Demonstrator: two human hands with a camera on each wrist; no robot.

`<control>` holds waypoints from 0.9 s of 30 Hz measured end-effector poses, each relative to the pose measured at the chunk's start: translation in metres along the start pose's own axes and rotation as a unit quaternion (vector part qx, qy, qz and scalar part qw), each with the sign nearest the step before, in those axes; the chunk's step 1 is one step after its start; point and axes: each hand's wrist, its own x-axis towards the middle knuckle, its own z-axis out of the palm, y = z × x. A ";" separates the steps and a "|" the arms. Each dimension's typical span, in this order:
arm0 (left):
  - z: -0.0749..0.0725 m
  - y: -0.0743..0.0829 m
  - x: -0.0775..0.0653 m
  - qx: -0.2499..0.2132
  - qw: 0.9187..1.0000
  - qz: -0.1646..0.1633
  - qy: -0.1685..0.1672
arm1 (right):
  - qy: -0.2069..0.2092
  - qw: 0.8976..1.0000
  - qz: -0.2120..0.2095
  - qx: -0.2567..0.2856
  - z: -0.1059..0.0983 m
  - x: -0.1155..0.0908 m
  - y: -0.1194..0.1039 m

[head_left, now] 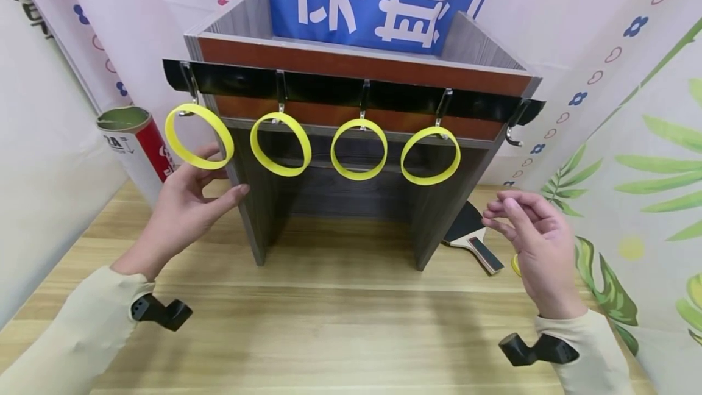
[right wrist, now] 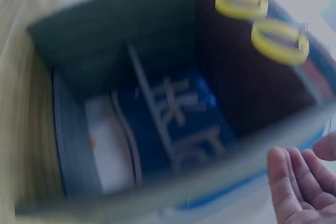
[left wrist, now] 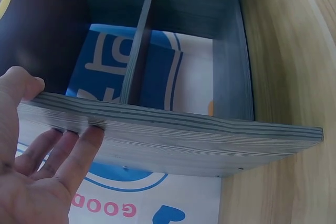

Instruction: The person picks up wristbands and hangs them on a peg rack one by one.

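A grey wooden shelf unit stands upright with a black strip of metal hooks across its front. Several yellow rings hang from the hooks, one on each; the rightmost hook carries nothing. My left hand pinches the unit's left side panel, thumb on the front edge and fingers against the outer face. Apart from the unit, to its right, my right hand hovers with fingers loosely bent and nothing in them. The right wrist view is blurred.
At the left stands an open cylindrical can, white and red. A table tennis paddle lies on the wooden table at the right. Beside it, another yellow ring is partly hidden behind my right hand. Patterned cloth hangs behind.
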 end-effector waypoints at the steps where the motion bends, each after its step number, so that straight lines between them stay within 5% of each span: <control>1: 0.000 0.000 0.000 -0.001 1.000 0.000 0.002 | 0.012 1.000 0.006 -0.016 -0.007 0.000 0.002; 10: 0.000 -0.001 0.000 -0.006 1.000 -0.007 0.001 | 0.060 0.991 0.072 -0.091 -0.079 -0.005 0.030; 16: 0.000 0.000 -0.003 -0.004 1.000 0.001 -0.001 | 0.075 0.969 0.127 -0.198 -0.123 -0.005 0.042; 20: -0.001 0.001 -0.003 -0.010 1.000 0.008 0.001 | 0.063 0.918 0.159 -0.357 -0.146 -0.004 0.047; 23: 0.000 0.001 -0.002 -0.013 1.000 0.007 0.002 | 0.036 0.857 0.182 -0.481 -0.162 -0.007 0.052; 27: 0.000 0.000 -0.002 -0.013 1.000 -0.001 -0.001 | -0.011 0.788 0.206 -0.580 -0.183 -0.008 0.057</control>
